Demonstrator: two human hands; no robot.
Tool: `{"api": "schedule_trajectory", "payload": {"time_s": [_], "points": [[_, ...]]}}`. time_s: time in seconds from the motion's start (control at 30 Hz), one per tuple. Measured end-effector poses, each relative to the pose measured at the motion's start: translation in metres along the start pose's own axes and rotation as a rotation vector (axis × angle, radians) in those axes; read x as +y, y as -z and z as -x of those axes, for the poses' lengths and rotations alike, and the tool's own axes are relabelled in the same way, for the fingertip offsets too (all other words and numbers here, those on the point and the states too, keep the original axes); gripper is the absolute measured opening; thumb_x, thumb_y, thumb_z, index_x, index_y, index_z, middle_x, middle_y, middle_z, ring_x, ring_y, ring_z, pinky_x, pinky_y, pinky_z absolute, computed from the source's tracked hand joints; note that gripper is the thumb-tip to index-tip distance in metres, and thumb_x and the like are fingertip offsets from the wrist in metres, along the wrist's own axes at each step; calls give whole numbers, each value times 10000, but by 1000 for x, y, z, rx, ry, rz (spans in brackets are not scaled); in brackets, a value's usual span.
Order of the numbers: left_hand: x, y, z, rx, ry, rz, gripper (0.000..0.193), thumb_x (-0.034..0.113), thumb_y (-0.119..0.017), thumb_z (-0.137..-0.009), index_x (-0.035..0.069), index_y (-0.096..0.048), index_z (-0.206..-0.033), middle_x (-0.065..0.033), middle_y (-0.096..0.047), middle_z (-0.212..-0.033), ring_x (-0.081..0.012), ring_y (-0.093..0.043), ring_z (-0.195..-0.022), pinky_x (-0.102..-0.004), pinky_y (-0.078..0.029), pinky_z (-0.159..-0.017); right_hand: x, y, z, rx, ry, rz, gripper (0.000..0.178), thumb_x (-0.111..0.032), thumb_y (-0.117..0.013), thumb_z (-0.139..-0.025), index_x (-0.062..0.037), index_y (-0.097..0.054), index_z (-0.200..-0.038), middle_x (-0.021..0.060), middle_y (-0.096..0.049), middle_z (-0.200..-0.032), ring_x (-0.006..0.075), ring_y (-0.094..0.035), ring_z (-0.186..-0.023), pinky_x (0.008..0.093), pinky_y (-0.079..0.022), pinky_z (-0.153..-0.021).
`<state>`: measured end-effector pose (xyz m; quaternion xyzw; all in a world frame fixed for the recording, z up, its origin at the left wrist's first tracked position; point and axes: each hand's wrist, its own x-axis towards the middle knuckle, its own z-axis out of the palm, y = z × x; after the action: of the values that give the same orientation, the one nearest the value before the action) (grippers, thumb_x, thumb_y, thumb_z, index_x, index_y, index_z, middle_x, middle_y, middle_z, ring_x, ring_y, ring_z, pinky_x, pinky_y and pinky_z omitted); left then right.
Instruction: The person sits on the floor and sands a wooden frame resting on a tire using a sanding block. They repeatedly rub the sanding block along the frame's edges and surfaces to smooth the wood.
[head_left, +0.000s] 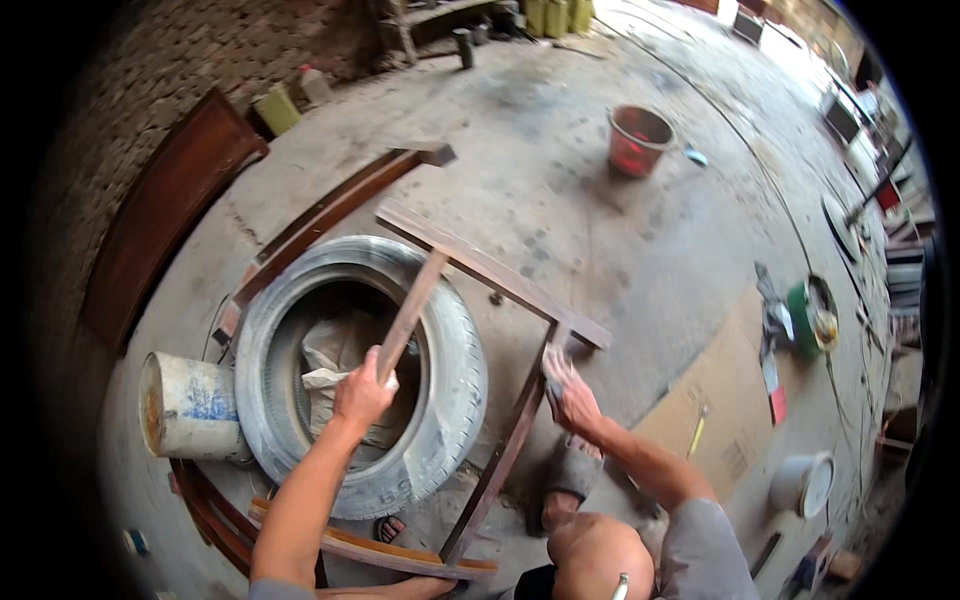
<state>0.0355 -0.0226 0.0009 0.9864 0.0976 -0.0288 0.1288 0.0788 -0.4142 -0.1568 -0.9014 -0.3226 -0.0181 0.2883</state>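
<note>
Okay so your left hand has its fingers curled around one short bar of the wooden frame, near the low end, probably because that gives you the most control over its tilt. Your right hand lies up by the corner where the other bar meets the crosspiece, fingers close together, but it's too blurry to tell if they're pinching the wood or just resting on it. That bar runs down toward a curved rail by your legs, which I'd guess braces that end

Frame sits right in front of you, partly over the tire. Can't tell if they touch, but the tire lying flat looks like a handy low support. White bucket is on its side against it, and the cardboard off right seems to be there to park the yellow tool on
</note>
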Motion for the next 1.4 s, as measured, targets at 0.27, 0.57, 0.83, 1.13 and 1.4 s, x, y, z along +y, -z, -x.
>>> {"api": "schedule_trajectory", "payload": {"time_s": [0.27,0.57,0.83,1.13,1.4], "points": [[-5,4,0,-28,-3,80,645,336,-680,-888,49,-478,-1430,-280,-723,-955,-476,-707,-885,-560,-556,-839,-35,93,-165,87,273,31,595,-147,-551,-999,41,-368,-1533,239,-376,-1601,384,-327,-1511,480,-276,-1250],[-3,-7,0,-17,-53,129,654,359,-670,-880,42,-477,-1419,-303,-712,-943,-477,-707,-867,-557,-561,-846,-68,20,-258,173,382,13,568,-160,-489,-1012,53,-380,-1527,261,-402,-1575,390,-324,-1512,470,-248,-1262],[-5,-8,1,-29,-56,167,676,360,-674,-877,45,-467,-1438,-293,-716,-939,-468,-710,-862,-559,-556,-845,-88,33,-253,75,136,98,596,-70,-508,-906,103,-422,-1470,311,-393,-1553,452,-373,-1455,484,-283,-1238],[-12,-11,1,19,-66,147,673,342,-679,-877,34,-467,-1436,-278,-719,-913,-462,-714,-849,-560,-554,-840,-83,29,-265,311,357,352,496,-138,-502,-960,88,-498,-1401,275,-613,-1240,403,-596,-1120,426,-462,-1076],[-8,-7,0,-5,-75,134,673,333,-721,-863,24,-471,-1407,-266,-727,-897,-424,-734,-834,-536,-573,-790,-91,33,-260,95,181,148,578,-94,-462,-962,128,-363,-1486,338,-361,-1557,467,-336,-1472,493,-250,-1260]]}}
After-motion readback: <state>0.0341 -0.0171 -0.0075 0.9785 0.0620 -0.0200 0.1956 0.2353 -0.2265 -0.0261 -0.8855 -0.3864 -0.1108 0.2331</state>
